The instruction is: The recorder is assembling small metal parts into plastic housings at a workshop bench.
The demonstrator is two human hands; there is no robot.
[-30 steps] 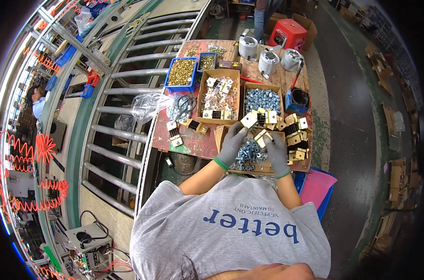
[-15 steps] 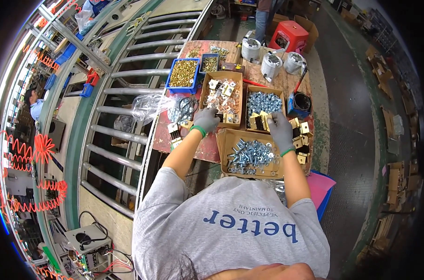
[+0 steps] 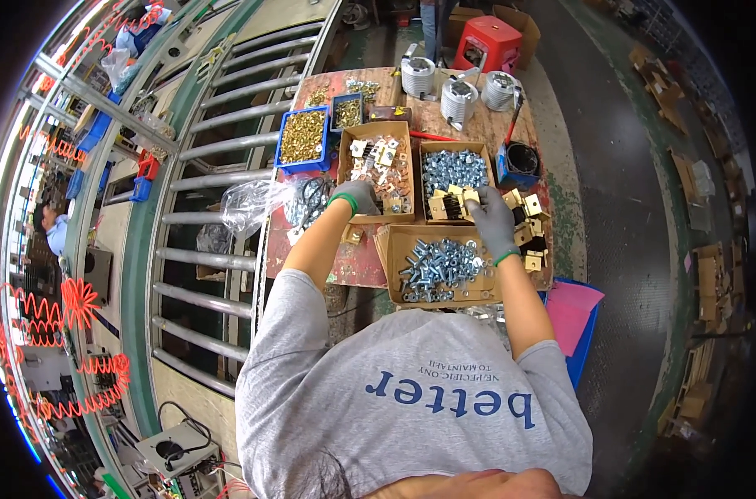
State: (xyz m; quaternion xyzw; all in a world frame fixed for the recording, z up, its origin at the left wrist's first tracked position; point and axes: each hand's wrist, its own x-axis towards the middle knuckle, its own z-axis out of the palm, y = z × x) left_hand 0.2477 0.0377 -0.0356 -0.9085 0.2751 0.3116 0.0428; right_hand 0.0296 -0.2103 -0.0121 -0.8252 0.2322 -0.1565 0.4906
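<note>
Left hand [image 3: 358, 197], mid-frame: was at carton [image 3: 384, 219] of copper-coloured pieces [image 3: 392, 172]; grip indiscernible. Right hand [image 3: 492, 218], right of centre: pinched brass-and-black block [image 3: 454, 205].

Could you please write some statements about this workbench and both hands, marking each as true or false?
1. The left hand and right hand wear grey gloves. True.
2. The right hand is at gold-and-black parts. True.
3. The left hand is over the bolts. False: it is at the box of copper-coloured parts.
4. The stool beyond the table is blue. False: it is red.
5. Three ribbed silvery cylinders stand on the table. True.
6. The blue tray holds silvery bolts. False: it holds gold-coloured hardware.
</note>
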